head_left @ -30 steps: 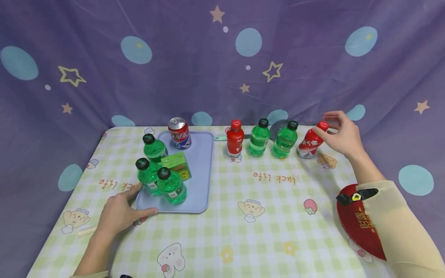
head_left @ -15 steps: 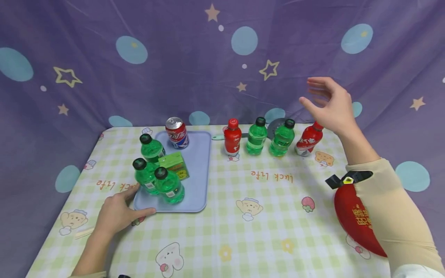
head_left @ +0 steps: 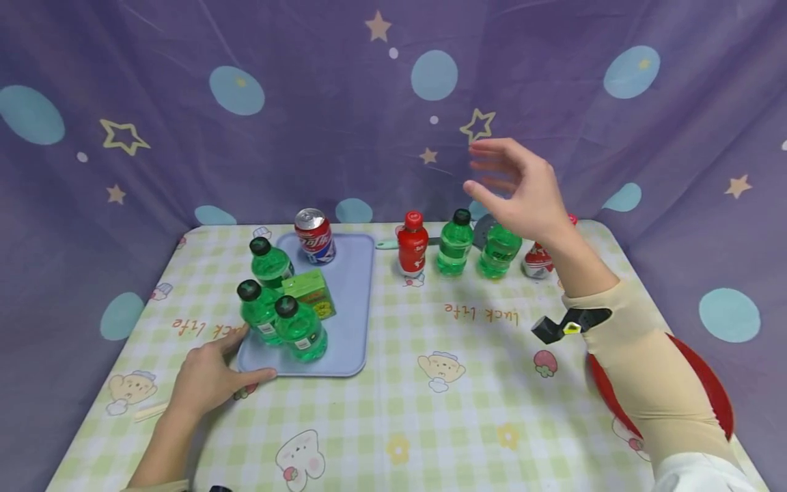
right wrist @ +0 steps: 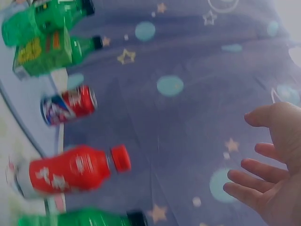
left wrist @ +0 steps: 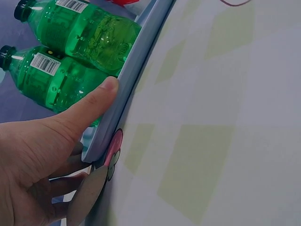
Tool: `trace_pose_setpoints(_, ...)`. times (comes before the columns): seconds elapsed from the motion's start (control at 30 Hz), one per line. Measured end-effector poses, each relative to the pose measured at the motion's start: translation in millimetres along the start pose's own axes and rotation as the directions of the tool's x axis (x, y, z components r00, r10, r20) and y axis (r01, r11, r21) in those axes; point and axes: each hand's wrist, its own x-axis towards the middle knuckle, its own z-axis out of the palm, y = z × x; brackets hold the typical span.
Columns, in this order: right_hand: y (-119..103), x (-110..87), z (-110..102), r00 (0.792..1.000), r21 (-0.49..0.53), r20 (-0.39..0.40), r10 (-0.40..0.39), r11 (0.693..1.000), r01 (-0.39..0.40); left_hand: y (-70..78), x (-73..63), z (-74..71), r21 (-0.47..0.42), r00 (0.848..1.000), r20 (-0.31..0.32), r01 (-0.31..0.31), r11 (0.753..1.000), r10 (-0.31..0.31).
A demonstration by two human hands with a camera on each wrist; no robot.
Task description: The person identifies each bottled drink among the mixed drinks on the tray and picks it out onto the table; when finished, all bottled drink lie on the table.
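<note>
My left hand (head_left: 205,376) holds the near left corner of a light blue tray (head_left: 347,342). In the left wrist view its thumb (left wrist: 96,101) lies along the tray rim, with the other fingers round the corner. The tray bears three green bottles (head_left: 301,328) with black caps, a green drink carton (head_left: 316,294) and a red-and-blue soda can (head_left: 315,236). My right hand (head_left: 522,188) is in the air with nothing in it, fingers loosely bent, above a row of bottles. That row has a red bottle (head_left: 412,246), two green bottles (head_left: 455,246) and a second red bottle (head_left: 537,261), partly hidden by my arm.
A skimmer with a pale green handle (head_left: 387,244) lies behind the row of bottles. On the right, a red plate (head_left: 701,383) is partly covered by my right sleeve. A checked cloth (head_left: 430,437) covers the table, and a purple curtain (head_left: 338,137) hangs behind it.
My right hand has left the rightmost red bottle, risen, and moved left over the row. That bottle stayed in place. The left hand and tray have not visibly moved.
</note>
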Motion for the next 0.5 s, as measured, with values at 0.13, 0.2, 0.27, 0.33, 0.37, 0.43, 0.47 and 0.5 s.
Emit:
trace_pose_setpoints(0.13,-10.9,-0.1,19.4,0.997,0.052,0.057,-0.049,0.998,0.046,1.0,1.0,0.3,0.008,1.0,-0.004,-0.003,1.0,0.003)
trace_pose_setpoints(0.2,-15.7,-0.6,28.6,0.994,0.087,0.084,-0.067,0.994,0.059,1.0,1.2,0.0,0.009,1.0,-0.006,-0.003,1.0,0.003)
trace_pose_setpoints(0.27,-19.6,-1.2,37.2,0.99,0.127,0.118,-0.082,0.99,0.066,1.3,1.0,0.2,0.002,1.0,-0.01,-0.003,1.0,0.003)
trace_pose_setpoints(0.33,-21.9,-2.3,45.6,0.983,0.171,0.156,-0.093,0.983,0.065,1.6,0.6,0.5,-0.009,1.0,-0.009,-0.001,1.0,0.001)
trace_pose_setpoints(0.37,-23.1,-2.8,50.0,0.98,0.194,0.172,-0.097,0.979,0.063,1.7,0.4,0.6,-0.013,1.0,-0.008,0.0,1.0,0.0)
trace_pose_setpoints(0.43,-24.6,-4.1,58.8,0.975,0.217,0.197,-0.106,0.974,0.062,1.9,-0.3,1.0,-0.02,1.0,-0.009,0.001,1.0,-0.001)
trace_pose_setpoints(0.47,-25.6,-4.7,63.3,0.972,0.222,0.207,-0.11,0.973,0.063,1.7,-0.6,1.1,-0.021,1.0,-0.008,0.001,1.0,-0.001)
trace_pose_setpoints(0.5,-26.5,-5.3,67.9,0.97,0.226,0.216,-0.113,0.972,0.063,1.5,-0.8,1.1,-0.021,1.0,-0.009,0.002,1.0,-0.002)
